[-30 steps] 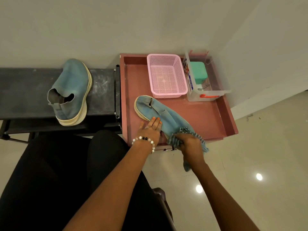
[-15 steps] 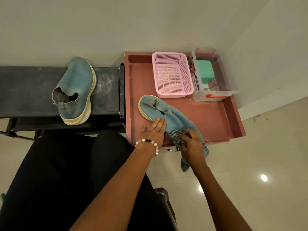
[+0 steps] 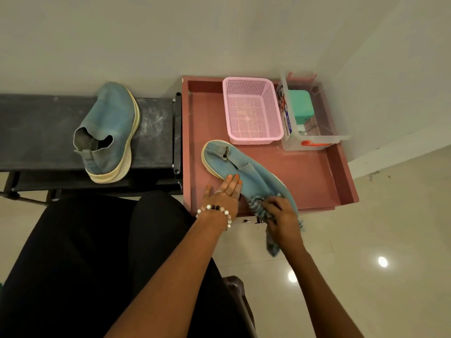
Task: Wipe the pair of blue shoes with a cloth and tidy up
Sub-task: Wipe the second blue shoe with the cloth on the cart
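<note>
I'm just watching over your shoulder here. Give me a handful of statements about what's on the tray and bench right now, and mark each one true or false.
1. Both blue shoes lie on the pink tray. False: one shoe lies on the tray, the other shoe sits on the dark bench.
2. The right hand holds a striped cloth against the shoe on the tray. True.
3. The pink basket is full of cloths. False: nothing shows inside it.
4. The left hand lies flat with straight fingers on the shoe on the tray. True.
5. The clear box has a green item inside. True.
</note>
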Motion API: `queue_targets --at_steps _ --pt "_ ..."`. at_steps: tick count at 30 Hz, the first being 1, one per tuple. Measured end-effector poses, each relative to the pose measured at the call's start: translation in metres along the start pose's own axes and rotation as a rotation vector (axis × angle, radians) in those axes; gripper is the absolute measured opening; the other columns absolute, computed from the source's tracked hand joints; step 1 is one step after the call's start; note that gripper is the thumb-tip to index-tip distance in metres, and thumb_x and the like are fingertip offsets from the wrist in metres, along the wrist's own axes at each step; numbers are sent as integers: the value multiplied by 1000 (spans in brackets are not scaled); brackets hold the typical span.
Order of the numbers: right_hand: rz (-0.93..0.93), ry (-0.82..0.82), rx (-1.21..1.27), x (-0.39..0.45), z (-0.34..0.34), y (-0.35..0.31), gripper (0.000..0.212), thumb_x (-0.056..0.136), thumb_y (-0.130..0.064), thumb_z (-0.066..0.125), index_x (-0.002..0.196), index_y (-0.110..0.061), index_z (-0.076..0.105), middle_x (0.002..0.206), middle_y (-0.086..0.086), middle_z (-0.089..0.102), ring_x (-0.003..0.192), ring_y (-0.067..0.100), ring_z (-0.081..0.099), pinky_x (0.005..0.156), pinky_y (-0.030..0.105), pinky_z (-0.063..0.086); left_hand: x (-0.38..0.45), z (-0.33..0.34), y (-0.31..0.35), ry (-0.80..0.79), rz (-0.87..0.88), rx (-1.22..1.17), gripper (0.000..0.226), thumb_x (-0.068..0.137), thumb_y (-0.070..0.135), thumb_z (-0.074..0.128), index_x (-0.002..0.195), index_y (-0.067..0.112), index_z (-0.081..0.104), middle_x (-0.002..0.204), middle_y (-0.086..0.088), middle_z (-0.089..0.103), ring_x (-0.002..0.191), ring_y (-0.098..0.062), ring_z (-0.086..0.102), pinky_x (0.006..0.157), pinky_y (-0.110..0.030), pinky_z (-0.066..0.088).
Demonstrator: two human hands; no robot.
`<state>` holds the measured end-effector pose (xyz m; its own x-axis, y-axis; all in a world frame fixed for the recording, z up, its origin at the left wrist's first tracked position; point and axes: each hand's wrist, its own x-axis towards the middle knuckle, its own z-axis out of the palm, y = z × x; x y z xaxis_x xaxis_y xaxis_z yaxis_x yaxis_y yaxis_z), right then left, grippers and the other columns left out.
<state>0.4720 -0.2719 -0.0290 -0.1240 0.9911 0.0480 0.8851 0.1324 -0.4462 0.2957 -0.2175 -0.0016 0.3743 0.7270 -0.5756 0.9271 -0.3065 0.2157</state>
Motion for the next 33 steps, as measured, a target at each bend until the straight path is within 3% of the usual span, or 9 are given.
queue_targets --at_steps 3,7,10,14,17,21,25,28,33 --pt "14 13 -18 11 2 -6 27 67 3 70 95 0 71 91 16 65 84 36 61 76 35 50 -2 2 0 7 8 15 68 96 1 24 151 15 -13 156 2 -27 144 -15 -21 117 -51 7" --pt "125 30 92 70 23 -38 38 80 -16 43 100 2 70 96 21 64 92 37 56 80 31 40 -5 -4 1 -42 12 43 65 98 8 29 152 13 -8 158 -1 -21 145 -17 -20 117 -52 3" --pt "148 25 127 82 25 -43 32 79 -2 50 106 2 68 101 20 63 97 37 55 86 34 42 -6 -9 1 -55 -10 53 62 101 16 27 152 15 -8 158 1 -18 146 -15 -16 117 -53 1" --pt "-27 13 75 31 7 -8 34 70 4 70 103 -3 69 104 15 64 101 22 50 87 28 41 -7 -5 3 -25 -24 66 63 98 5 19 151 18 -13 155 5 -27 144 -12 -21 117 -54 -2" --pt "-21 -40 54 6 -1 6 38 64 4 78 100 -5 71 102 12 65 100 19 50 87 28 39 -8 -4 3 -16 -18 45 66 97 4 21 150 17 -16 154 5 -29 144 -12 -21 117 -53 -2" --pt "31 20 25 25 7 -11 29 65 10 70 93 1 72 91 16 66 85 35 61 76 31 43 -7 0 2 -21 -21 70 72 95 1 28 150 15 -15 154 2 -30 143 -15 -24 117 -53 -1" --pt "229 86 148 74 27 -43 28 82 3 55 107 0 68 104 17 63 101 33 54 85 28 37 -6 -1 5 -45 -25 98 64 101 16 27 150 13 -14 157 -1 -24 144 -17 -23 116 -53 -2" --pt "207 61 155 73 25 -41 31 82 3 55 110 -2 67 110 15 62 106 31 52 90 26 35 -7 -2 3 -61 -22 95 63 101 18 25 150 14 -14 157 0 -23 144 -16 -23 117 -53 -2" --pt "99 -31 77 -1 -9 -12 38 69 11 67 104 -3 70 105 12 66 100 30 59 91 21 36 -6 5 -1 2 -11 102 75 94 3 29 148 16 -22 152 3 -35 142 -14 -25 116 -53 -1"
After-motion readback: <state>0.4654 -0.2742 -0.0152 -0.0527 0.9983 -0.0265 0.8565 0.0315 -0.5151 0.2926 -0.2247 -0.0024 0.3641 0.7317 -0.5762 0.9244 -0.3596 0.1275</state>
